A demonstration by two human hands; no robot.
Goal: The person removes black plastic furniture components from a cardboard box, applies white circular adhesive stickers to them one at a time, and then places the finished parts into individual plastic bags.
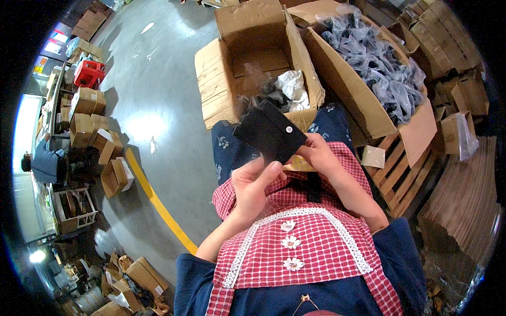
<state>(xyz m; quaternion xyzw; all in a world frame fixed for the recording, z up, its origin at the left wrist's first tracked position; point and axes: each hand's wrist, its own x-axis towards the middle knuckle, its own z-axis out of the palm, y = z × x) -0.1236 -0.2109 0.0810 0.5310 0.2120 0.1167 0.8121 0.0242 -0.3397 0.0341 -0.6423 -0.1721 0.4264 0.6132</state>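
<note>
Above my lap I hold a flat black pouch (270, 131) with a folded-over flap and a round white button or sticker. My right hand (317, 152) pinches its right corner between thumb and fingers. My left hand (252, 185) is closed at its lower edge, the thumb lying along it; the fingertips are partly hidden. Beneath my right hand, something yellow (299, 165) shows on my lap. Just beyond my knees stands an open cardboard box (215, 87) with crumpled white wrapping (293, 89) and clear plastic inside.
To the right, a large carton (353, 79) brims with plastic-bagged dark items (369, 58) and rests on a wooden pallet (403, 176). Stacked flat cardboard (464, 195) lies at far right. Left, beyond a yellow floor line (153, 197), are boxes (87, 100), a red stool (89, 73) and another person (45, 160).
</note>
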